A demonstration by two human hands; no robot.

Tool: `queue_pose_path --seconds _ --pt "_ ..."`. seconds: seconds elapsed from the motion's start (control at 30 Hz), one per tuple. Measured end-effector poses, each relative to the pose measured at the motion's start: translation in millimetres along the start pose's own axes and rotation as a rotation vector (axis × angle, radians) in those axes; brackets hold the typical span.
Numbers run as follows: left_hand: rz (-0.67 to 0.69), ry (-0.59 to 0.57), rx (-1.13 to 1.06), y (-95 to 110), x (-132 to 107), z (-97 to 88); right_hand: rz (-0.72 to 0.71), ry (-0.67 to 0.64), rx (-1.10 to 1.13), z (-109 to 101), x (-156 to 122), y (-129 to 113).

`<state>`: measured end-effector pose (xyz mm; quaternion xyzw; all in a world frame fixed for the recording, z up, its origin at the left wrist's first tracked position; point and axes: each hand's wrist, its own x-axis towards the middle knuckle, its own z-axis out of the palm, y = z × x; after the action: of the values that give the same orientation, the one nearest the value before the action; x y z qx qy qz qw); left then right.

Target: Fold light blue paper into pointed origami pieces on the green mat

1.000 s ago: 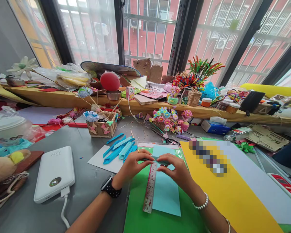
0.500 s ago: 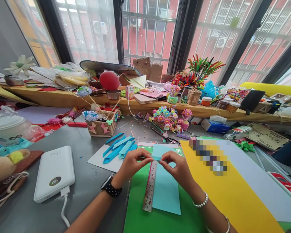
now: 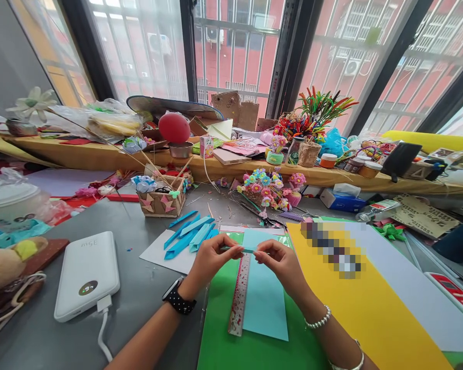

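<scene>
My left hand [image 3: 213, 256] and my right hand [image 3: 278, 262] both pinch a narrow light-blue paper strip [image 3: 248, 250], held just above the table between them. Under the hands lies a light-blue paper sheet [image 3: 264, 303] on a green mat [image 3: 250, 349]. A patterned ruler [image 3: 239, 295] lies along the sheet's left edge. A black watch is on my left wrist and bead bracelets are on my right. Several folded blue paper pieces [image 3: 191, 237] lie on a white sheet just left of my hands.
A white power bank [image 3: 87, 275] with a cable lies at the left. A yellow sheet [image 3: 366, 303] lies to the right. A cardboard basket [image 3: 162, 201], paper flowers [image 3: 265, 188] and scissors sit behind. The wooden sill [image 3: 100, 156] is crowded with craft things.
Both hands have lifted slightly and drawn closer together on the strip; the right hand's fingers have curled in. Nothing else has moved.
</scene>
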<state>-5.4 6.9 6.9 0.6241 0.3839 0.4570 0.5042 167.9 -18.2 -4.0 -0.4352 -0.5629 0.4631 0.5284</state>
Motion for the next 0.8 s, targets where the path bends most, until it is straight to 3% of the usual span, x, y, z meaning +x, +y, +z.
queue_pose_path --seconds 0.5,0.67,0.8 --pt "0.043 0.066 -0.095 -4.3 -5.1 11.6 -0.04 0.126 0.047 3.8 -2.0 -0.2" --pt "0.128 0.09 0.075 -5.4 -3.8 9.3 -0.099 0.148 -0.042 3.7 -3.2 0.3" --pt "0.254 0.039 0.367 -5.5 -1.0 4.0 -0.166 0.155 -0.15 2.6 -5.1 -1.8"
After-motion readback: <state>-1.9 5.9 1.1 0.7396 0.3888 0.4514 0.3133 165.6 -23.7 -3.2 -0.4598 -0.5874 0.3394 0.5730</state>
